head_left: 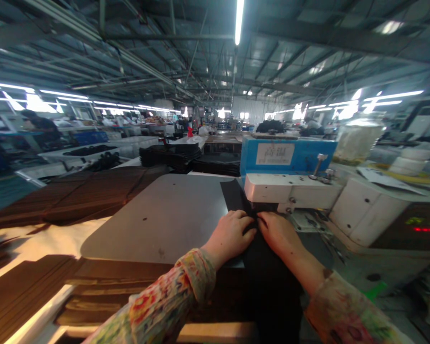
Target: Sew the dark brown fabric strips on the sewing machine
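Observation:
A strip of black fabric [236,196] lies on the grey machine table [165,215] and runs under the arm of a white sewing machine [294,191]. My left hand [231,234] rests on the fabric with its fingers curled down against it. Touching it on the right, my right hand [277,231] presses the same fabric just before the machine's needle area. Both hands meet fingertip to fingertip. The fabric hangs down off the table's near edge between my floral sleeves [179,296].
Stacks of brown flat pieces [79,193] lie left and at the front [25,291]. A blue box [286,155] sits on the machine. A control panel with lit red digits [428,229] is at right. Other workers and tables fill the hall behind.

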A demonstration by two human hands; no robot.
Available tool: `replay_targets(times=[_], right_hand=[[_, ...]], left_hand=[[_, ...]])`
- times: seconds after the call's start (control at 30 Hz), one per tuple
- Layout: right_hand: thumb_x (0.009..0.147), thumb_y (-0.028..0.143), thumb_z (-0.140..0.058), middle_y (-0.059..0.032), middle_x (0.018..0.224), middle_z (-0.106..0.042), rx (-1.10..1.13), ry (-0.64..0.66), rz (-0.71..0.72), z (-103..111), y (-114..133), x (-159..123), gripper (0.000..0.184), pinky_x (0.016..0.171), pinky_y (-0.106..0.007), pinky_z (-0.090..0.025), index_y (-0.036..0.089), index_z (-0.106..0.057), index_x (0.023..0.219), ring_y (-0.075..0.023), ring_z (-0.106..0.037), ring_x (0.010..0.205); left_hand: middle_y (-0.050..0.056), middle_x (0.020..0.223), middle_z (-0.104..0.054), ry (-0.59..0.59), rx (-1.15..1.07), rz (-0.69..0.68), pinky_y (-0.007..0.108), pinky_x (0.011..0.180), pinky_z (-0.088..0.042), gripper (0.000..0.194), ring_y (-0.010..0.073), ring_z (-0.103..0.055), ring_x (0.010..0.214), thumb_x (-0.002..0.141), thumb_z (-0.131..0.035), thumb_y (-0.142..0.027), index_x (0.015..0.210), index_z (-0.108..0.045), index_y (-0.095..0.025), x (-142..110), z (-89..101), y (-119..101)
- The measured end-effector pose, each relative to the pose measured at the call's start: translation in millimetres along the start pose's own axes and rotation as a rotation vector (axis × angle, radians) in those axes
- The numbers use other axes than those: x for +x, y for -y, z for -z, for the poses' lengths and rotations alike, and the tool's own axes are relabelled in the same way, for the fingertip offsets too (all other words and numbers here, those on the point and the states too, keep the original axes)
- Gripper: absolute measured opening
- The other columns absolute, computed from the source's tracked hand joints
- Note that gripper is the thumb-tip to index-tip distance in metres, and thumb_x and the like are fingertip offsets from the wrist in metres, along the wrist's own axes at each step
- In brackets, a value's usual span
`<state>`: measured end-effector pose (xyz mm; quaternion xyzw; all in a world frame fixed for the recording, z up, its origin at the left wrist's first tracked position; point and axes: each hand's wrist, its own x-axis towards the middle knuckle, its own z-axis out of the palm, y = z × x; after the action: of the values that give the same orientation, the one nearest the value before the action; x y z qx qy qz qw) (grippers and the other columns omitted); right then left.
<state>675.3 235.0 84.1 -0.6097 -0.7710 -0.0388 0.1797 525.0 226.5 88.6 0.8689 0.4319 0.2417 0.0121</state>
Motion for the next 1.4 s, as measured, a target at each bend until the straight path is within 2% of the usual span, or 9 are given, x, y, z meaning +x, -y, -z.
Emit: replay_targets(times=[1.4], right_hand=[[0.084, 0.018, -0.038, -0.0085, 0.095, -0.065, 0.004, -0.004, -0.011, 0.1, 0.9, -0.1, 0.027, 0.078, -0.025, -0.041, 0.015, -0.06, 0.099, -0.0169, -0.059, 0.089]], left_hand=[[0.004, 0.1, -0.056, 0.003, 0.003, 0.003, 0.032, 0.086, -0.041, 0.026, 0.0188, -0.051, 0.092, 0.082, -0.046, -0.034, 0.1, -0.06, -0.021, 0.7, -0.6, 0.3]])
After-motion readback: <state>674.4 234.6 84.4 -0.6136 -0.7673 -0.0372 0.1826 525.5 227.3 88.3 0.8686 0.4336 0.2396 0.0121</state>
